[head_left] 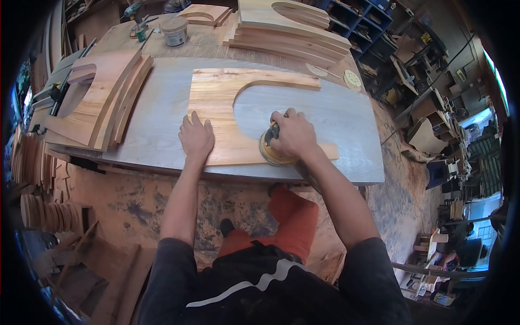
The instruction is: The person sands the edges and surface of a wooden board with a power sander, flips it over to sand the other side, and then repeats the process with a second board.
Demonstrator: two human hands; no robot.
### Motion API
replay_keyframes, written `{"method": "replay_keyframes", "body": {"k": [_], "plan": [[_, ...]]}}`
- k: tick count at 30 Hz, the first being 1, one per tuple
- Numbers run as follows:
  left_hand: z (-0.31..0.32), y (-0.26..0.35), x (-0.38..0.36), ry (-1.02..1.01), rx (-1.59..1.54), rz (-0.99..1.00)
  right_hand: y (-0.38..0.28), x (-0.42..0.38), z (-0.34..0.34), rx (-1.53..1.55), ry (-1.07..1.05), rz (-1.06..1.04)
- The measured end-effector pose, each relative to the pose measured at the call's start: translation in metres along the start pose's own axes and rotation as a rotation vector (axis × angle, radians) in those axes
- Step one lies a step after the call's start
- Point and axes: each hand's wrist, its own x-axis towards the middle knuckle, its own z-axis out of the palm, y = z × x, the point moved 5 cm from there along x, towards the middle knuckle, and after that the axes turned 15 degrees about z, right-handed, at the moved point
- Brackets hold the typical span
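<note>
A pale wooden panel with a deep U-shaped cutout [214, 103] lies flat on the grey board [357, 130] that covers the front of the workbench. My right hand [295, 135] grips a round orbital sander [266, 146] with a yellowish rim and dark top. The sander rests over the panel's near arm, beside the curve of the cutout. My left hand [196, 138] lies flat on the panel's left part, its fingers stretched out and pressing on the wood. Under my right hand, part of the sander is hidden.
Similar cut panels are stacked at the left [103, 108] and at the back [287, 32]. A plastic tub [174, 31] and a cordless drill [134, 13] stand at the back left. Sanding discs [352, 79] lie at the right. Sawdust covers the floor.
</note>
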Motion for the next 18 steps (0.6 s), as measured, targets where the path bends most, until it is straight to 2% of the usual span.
{"method": "replay_keyframes", "body": {"k": [7,18], "plan": [[-0.006,0.004,0.0,-0.018,-0.01,0.029,-0.061,0.006,-0.007,0.044,-0.021,-0.101],[-0.008,0.003,-0.003,0.056,-0.058,0.042,-0.104,0.047,-0.004,-0.034,-0.058,-0.115]]}}
